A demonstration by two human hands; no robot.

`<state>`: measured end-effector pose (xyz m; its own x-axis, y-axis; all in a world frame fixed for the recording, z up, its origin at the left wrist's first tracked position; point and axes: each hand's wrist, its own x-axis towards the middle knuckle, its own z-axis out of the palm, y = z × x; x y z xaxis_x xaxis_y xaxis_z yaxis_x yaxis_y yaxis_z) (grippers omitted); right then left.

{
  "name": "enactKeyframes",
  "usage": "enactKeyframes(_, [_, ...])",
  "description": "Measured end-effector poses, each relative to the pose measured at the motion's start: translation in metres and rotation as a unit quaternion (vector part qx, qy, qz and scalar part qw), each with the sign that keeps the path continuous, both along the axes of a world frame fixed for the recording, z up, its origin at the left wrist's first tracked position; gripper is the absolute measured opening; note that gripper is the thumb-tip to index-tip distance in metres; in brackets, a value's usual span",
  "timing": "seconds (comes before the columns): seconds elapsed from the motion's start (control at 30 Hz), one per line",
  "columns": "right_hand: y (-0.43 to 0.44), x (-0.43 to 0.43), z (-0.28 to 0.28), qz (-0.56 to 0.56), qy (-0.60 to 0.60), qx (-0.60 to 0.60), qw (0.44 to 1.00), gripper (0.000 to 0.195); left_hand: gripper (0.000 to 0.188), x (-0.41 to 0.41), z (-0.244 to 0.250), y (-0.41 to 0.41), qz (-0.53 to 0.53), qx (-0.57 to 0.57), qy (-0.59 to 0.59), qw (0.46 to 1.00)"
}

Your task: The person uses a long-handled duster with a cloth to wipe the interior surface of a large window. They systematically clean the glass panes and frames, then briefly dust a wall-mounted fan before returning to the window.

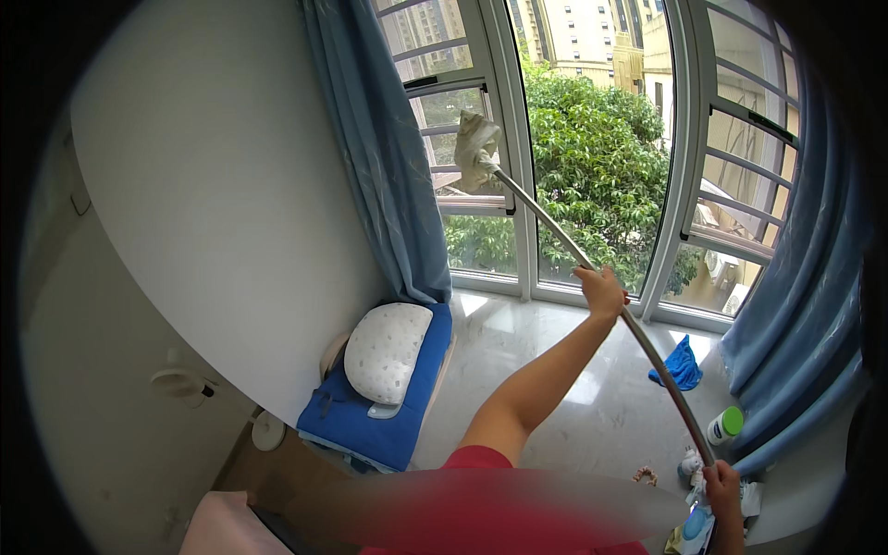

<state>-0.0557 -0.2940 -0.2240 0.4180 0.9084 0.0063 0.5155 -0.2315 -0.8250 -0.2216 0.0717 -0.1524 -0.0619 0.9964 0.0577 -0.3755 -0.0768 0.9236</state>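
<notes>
My left hand (601, 294) grips the middle of a long metal pole (555, 225), which runs up and to the left across the window. Lower down, near its bottom end, my right hand (723, 480) is closed around the same pole. A crumpled pale cloth (477, 149) covers the pole's upper end. That covered end appears in front of the left window panel (454, 111), beside a blue curtain (388, 139). Whether the cloth touches the glass or frame, I cannot tell.
On the pale shiny sill (479, 361) lie a blue cloth (681, 366), a green-lidded container (726, 425) and a beaded ring (645, 476). A white patterned pillow (388, 352) rests on a folded blue mat (368, 437). Another blue curtain (798, 298) hangs at right.
</notes>
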Motion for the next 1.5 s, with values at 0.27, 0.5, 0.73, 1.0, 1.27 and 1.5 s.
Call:
enactKeyframes(0.27, [0.009,0.010,0.025,-0.002,0.029,-0.015,0.999,0.021,0.025,0.021,-0.014,0.019,0.080,0.060,0.071,0.993])
enactKeyframes(0.5, [0.058,-0.011,0.042,0.031,-0.057,0.009,0.998,0.025,0.025,-0.019,0.005,0.053,0.082,0.012,0.039,0.996])
enactKeyframes(0.73, [0.130,-0.054,0.068,0.069,-0.138,0.048,0.987,0.032,0.028,-0.092,0.025,0.120,0.098,-0.028,0.035,0.994])
enactKeyframes(1.0, [0.125,-0.025,0.086,0.034,-0.182,0.054,0.981,0.028,0.024,-0.060,0.042,0.106,0.094,-0.034,0.016,0.995])
enactKeyframes(1.27, [0.021,0.046,0.052,-0.043,-0.072,-0.007,0.996,0.017,0.026,0.034,-0.006,0.024,-0.005,-0.017,-0.011,1.000])
enactKeyframes(1.5, [-0.007,0.049,0.070,-0.047,-0.062,-0.018,0.997,0.012,0.028,0.041,-0.002,-0.010,-0.062,-0.049,-0.056,0.995])
